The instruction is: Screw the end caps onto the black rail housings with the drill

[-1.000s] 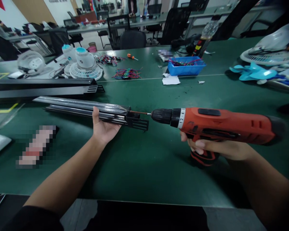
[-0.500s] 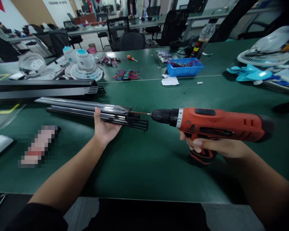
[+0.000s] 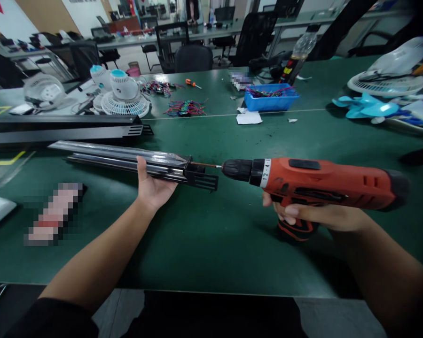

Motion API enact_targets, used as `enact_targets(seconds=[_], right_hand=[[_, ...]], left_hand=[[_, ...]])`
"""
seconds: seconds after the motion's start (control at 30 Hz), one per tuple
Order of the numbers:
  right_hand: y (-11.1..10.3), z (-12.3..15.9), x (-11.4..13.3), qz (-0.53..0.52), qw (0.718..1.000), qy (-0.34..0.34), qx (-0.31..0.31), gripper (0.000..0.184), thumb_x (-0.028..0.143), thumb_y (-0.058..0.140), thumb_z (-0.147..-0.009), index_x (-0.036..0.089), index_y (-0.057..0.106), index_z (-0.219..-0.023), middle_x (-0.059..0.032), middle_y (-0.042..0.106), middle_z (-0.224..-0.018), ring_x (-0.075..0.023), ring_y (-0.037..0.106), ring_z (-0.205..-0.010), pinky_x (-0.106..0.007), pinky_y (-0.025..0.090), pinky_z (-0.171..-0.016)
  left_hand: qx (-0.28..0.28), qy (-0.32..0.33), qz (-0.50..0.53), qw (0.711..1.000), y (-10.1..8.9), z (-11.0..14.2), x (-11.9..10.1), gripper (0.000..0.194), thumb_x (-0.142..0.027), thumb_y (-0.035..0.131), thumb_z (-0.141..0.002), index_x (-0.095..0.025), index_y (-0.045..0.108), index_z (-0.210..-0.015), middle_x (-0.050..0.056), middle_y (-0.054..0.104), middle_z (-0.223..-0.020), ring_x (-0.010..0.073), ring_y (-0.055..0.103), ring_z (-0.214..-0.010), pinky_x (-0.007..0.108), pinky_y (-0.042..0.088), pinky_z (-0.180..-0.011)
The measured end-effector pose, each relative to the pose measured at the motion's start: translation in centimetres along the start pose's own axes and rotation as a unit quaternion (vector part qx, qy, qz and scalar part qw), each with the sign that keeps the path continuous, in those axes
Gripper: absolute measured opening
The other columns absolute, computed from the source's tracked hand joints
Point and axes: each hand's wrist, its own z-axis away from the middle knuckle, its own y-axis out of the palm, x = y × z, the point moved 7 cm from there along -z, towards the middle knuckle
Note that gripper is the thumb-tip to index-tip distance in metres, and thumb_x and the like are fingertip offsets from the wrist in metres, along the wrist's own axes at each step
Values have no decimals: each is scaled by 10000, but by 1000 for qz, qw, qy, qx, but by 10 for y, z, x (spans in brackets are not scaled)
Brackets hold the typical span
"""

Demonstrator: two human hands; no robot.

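My left hand grips a long dark metal profile from below near its right end, thumb up along the near side. A black slotted end piece sticks out at that end. My right hand is wrapped round the handle of an orange cordless drill, which lies level and points left. From its black chuck a thin long bit reaches to the end of the profile. Whether the tip sits in a screw is hidden.
Another long black profile lies behind at the left. A pixelated flat object is left of my forearm. Further back are fan parts, wired circuit boards, an orange screwdriver, a blue bin, a bottle and turquoise fan blades.
The drill's rear has shifted slightly right and down, while its bit stays at the profile's end. My left hand and the profile are nearly still.
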Motion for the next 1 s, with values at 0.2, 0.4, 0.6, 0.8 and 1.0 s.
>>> enact_targets(seconds=[0.2,0.4,0.6,0.8,1.0], right_hand=[[0,-1,4,0,999,-37,20,426,388,786,-995,220,761,-1386,17,659,-645,-145,608,-519,-247,572,-470],[3,-1,9,-6,999,-46,20,284,364,780,-1008,225,801,-1254,17,657,-654,-127,601,-524,-224,586,-487],[-1,3,2,-11,1000,-27,-7,232,417,810,-980,252,812,-1143,-30,711,-786,-140,632,-554,-254,583,-491],[-5,6,0,-3,999,-23,-22,256,424,823,-961,252,809,-1149,-85,767,-997,-135,630,-563,-289,590,-503],[3,4,5,19,1000,-16,-8,238,461,798,-978,260,810,-1105,-13,682,-693,-158,635,-531,-272,574,-489]], left_hand=[[11,-8,17,1000,0,0,1,657,-815,663,-925,-216,784,-1169,100,838,-1202,316,761,-1251,451,613,-1110],[4,4,18,1000,-1,0,0,607,-792,663,-940,-233,785,-1143,86,843,-1186,309,768,-1238,435,616,-1100],[20,-8,18,1000,3,2,3,641,-783,698,-919,-198,778,-1170,113,842,-1195,329,778,-1214,428,636,-1071],[13,-12,31,999,0,2,4,636,-777,683,-935,-209,764,-1211,101,844,-1180,324,771,-1243,424,626,-1090],[27,-17,37,999,-1,2,3,644,-767,691,-932,-222,756,-1268,111,836,-1218,331,761,-1260,433,621,-1080]])
